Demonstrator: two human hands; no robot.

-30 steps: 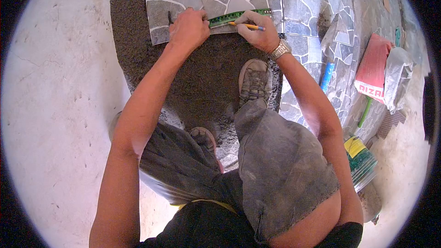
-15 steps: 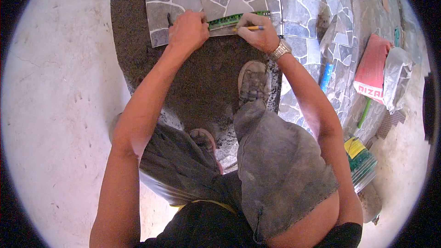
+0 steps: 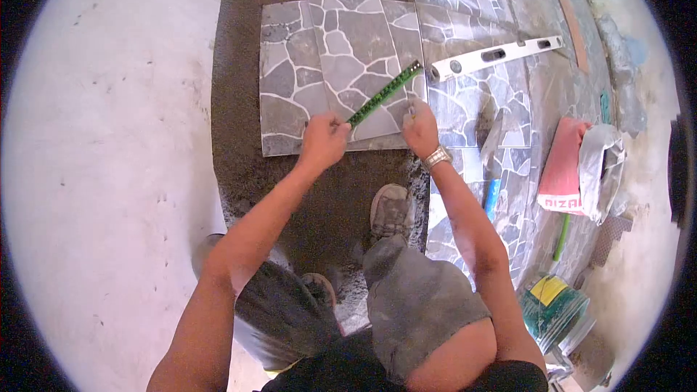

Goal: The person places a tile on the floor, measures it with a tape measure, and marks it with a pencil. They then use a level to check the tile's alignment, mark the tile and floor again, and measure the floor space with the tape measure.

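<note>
My left hand (image 3: 324, 141) is closed on the near end of a green measuring tape (image 3: 383, 95), whose strip slants up and right across a stone-patterned tile (image 3: 356, 36). That narrower tile lies on top of a larger tile (image 3: 284, 105) of the same pattern, which rests on dark mortar (image 3: 319, 203). At the upper tile's lower right corner is my right hand (image 3: 421, 131), fingers closed round a pencil (image 3: 412, 111) that shows only in small part. The tape's dark far end is near the tile's right edge.
A white spirit level (image 3: 497, 56) lies on the laid tiles (image 3: 457, 22) at right, with a blue-handled trowel (image 3: 492, 199) nearer me. Farther right are a red bag (image 3: 560, 167), a clear plastic bag (image 3: 602, 167) and a green bucket (image 3: 555, 312). My shoe (image 3: 389, 210) stands on the mortar.
The tape has swung from nearly level along the tile's near edge to a diagonal. My right hand has moved off the strip. The view has shifted, showing more floor ahead.
</note>
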